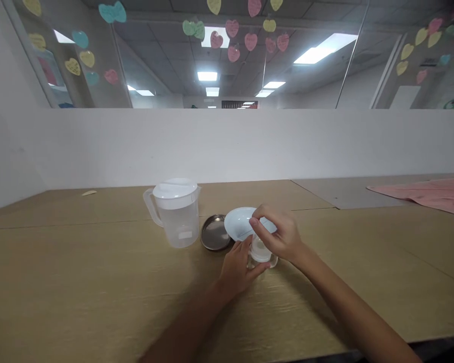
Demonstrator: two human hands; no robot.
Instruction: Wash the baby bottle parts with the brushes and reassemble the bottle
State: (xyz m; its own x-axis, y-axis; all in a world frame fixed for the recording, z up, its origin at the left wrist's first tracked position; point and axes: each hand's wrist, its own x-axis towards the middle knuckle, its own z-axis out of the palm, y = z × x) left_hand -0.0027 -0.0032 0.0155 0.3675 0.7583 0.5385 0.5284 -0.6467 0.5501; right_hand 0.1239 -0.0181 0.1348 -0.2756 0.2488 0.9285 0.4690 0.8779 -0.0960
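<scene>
A small clear container (261, 251) with a white, round upper part stands on the table in front of me. My left hand (239, 264) grips it from the left, thumb at the near side and fingers behind. Just above it, my right hand (282, 232) is closed in a pinch with the fingertips pointing left. What the pinch holds, if anything, is too small to make out. Behind both hands sits a white bowl (237, 222), partly covered by the right hand. A shallow round metal dish (215, 233) lies beside the bowl on its left.
A translucent plastic pitcher (179, 222) with a white lid stands left of the metal dish. Pink cloth (439, 194) is spread at the far right of the wooden table (98, 292). A white wall (212, 146) with glass panels above closes off the back.
</scene>
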